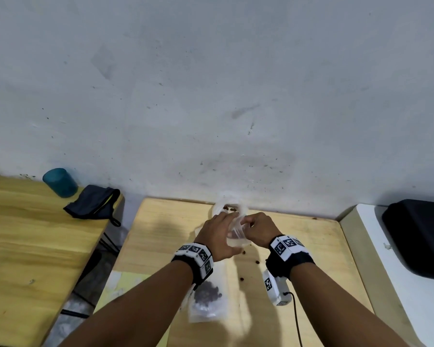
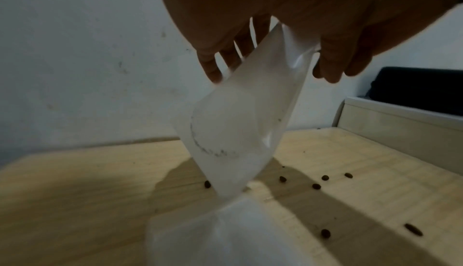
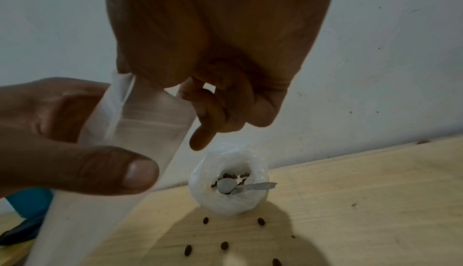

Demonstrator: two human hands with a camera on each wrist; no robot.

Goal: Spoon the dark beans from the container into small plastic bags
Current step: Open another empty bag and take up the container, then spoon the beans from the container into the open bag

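An empty small clear plastic bag (image 1: 237, 235) hangs above the wooden table (image 1: 161, 234), and both hands hold it. My left hand (image 1: 226, 229) grips its side, thumb (image 3: 130, 171) on the front. My right hand (image 1: 248, 222) pinches the bag's top edge (image 3: 125, 84). In the left wrist view the bag (image 2: 240, 122) hangs tilted, its lower corner near the tabletop. The white container (image 3: 228, 183) stands by the wall with a few dark beans (image 3: 230, 175) and a grey spoon (image 3: 240, 187) inside. A filled bag of beans (image 1: 207, 299) lies under my left forearm.
Loose beans (image 1: 256, 261) are scattered on the table near my hands. A teal cup (image 1: 60, 182) and a dark cloth (image 1: 93, 202) sit on a second table to the left, across a gap. A black object (image 1: 421, 236) lies on a white surface at the right.
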